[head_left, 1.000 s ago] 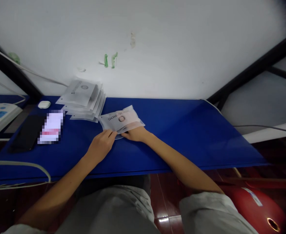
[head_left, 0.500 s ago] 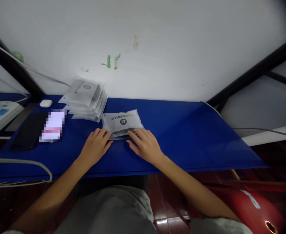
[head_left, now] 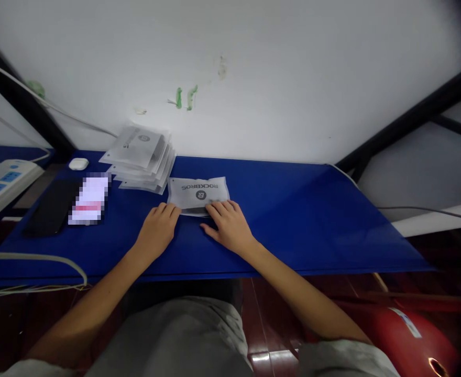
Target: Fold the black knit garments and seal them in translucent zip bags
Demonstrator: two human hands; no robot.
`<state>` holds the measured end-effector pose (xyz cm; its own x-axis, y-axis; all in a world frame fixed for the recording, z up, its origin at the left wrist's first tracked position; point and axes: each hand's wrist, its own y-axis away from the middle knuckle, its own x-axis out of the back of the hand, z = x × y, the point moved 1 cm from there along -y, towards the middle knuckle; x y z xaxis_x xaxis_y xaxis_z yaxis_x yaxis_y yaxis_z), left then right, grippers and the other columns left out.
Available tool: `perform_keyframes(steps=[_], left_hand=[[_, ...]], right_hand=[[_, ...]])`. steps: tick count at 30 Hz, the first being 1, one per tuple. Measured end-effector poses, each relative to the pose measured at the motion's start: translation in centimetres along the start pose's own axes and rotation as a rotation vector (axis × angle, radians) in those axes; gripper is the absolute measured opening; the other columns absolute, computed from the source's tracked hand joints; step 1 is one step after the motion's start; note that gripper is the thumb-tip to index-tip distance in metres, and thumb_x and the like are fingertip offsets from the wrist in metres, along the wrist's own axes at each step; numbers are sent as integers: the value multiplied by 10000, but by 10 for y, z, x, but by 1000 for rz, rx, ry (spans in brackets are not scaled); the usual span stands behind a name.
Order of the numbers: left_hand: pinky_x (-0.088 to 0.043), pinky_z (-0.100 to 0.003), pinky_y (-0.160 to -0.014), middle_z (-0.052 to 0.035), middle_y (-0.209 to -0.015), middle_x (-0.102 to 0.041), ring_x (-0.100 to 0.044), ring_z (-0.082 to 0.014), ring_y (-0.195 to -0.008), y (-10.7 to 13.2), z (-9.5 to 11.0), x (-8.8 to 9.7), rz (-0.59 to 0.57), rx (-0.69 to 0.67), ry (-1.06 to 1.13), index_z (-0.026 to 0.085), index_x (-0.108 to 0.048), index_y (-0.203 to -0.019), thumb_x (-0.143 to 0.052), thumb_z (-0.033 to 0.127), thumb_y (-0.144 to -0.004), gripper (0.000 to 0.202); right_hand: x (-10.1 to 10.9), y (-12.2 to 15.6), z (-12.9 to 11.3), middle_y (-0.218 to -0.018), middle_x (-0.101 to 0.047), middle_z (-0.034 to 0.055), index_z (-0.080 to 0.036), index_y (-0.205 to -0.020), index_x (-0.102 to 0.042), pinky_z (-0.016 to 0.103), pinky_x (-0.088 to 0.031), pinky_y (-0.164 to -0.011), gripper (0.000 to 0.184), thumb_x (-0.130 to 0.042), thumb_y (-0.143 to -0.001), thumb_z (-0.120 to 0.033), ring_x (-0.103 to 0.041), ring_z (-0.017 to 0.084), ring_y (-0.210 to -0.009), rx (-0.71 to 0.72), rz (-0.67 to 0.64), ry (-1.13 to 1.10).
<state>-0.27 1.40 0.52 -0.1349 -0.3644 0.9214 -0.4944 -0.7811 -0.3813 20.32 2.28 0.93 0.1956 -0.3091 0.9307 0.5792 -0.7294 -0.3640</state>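
Note:
A frosted plastic zip bag (head_left: 187, 192), printed ROCKBROS with a round logo, lies flat on the blue tabletop with its lettering upside down to me. At its lower left corner is my left hand (head_left: 157, 225), fingers together and curled on the edge, the thumb tucked out of sight. Across the lower right part rest the fingers of my right hand (head_left: 230, 222), laid flat, with the thumb held apart over the table. A dark strip shows inside the bag along its near edge. Behind and left stands a pile of several similar bags (head_left: 136, 152).
On the left lie a dark phone (head_left: 50, 207), a phone with a lit, blurred screen (head_left: 91, 199) and a white earbud case (head_left: 78, 164). A power strip (head_left: 8, 180) sits further left. Cables hang along the left frame. A red stool (head_left: 411, 340) stands below right.
The bag's near edge, raised and puffy before, now lies flatter. My left thumb has gone from view beneath the hand. My right fingers have flattened onto the bag. The view has shifted slightly.

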Motion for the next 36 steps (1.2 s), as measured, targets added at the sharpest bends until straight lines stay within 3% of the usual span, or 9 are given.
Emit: perform_keyframes(steps=[4,11,16,20,23,30,36], left_hand=[[-487,-345,-710,-81,-875,-648,-554,-221,-802,-5,0,21,169,1,117,131,-613,-935,-406,70,-910,218],[-499,-305,-816,-41,-894,-622,-592,-163,-872,-11,-6,51,325,99,470,169,-597,-926,-414,130,-942,188],[-499,-277,-806,-13,-893,-634,-612,-136,-846,-10,-8,54,349,192,557,195,-612,-932,-432,151,-939,185],[-505,-268,-779,-9,-879,-645,-617,-133,-824,-10,-10,55,352,225,573,198,-620,-911,-430,160,-937,195],[-509,-263,-767,-9,-869,-653,-620,-132,-813,-10,-11,54,346,237,589,200,-624,-905,-442,169,-934,187],[-511,-246,-787,-15,-899,-679,-638,-119,-834,-6,-10,51,374,230,653,185,-657,-965,-491,175,-925,171],[-544,-267,-755,-7,-895,-719,-670,-133,-795,1,-15,43,459,388,677,200,-687,-968,-609,274,-872,143]], right_hand=[[12,-5,0,-858,-664,67,-155,-988,-625,359,-390,-822,160,-495,-926,-227,-543,214,-833,60,108,24],[52,-19,6,-824,-672,43,-176,-880,-628,317,-382,-729,165,-474,-937,-189,-529,174,-762,74,262,-143],[66,-25,7,-848,-669,48,-190,-879,-617,322,-388,-728,161,-464,-932,-189,-537,178,-773,50,201,-233],[69,-26,8,-930,-667,63,-198,-968,-609,338,-398,-772,104,-553,-887,-230,-555,200,-838,57,97,-244],[68,-26,9,-882,-665,55,-186,-939,-610,326,-391,-738,95,-567,-856,-177,-552,195,-799,69,64,-252],[66,-29,14,-832,-687,38,-185,-841,-626,308,-378,-713,135,-507,-859,-124,-564,170,-750,78,87,-333],[65,-30,19,-828,-710,38,-189,-836,-659,329,-398,-728,187,-483,-895,-166,-593,178,-772,37,114,-377]])
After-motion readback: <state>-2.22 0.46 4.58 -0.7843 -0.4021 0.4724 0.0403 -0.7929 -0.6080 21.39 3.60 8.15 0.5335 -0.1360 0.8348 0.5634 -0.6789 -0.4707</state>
